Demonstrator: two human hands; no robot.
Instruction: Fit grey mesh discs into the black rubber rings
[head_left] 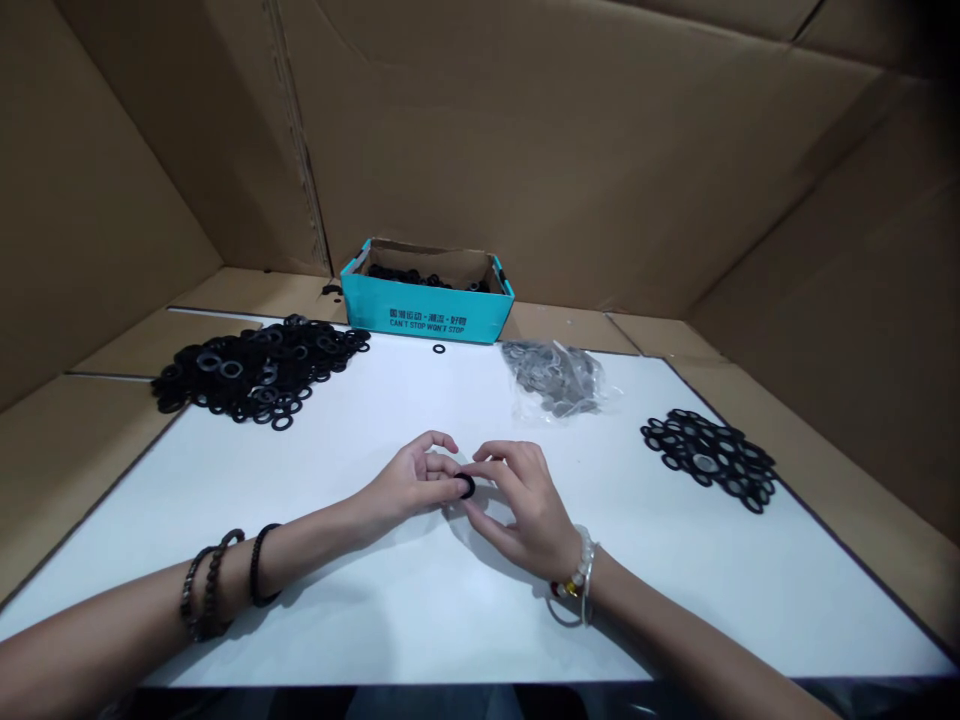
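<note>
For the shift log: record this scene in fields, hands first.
left hand: pinches black ring
right hand: fingertips on the same ring
far left: large pile of black rings
right: smaller spread of black rings
back: teal box with rings inside; clear bag of grey parts
surface: white table, cardboard walls around

Ring heap (259, 370) left, box (427, 290) behind, bag (555, 378) right.
</note>
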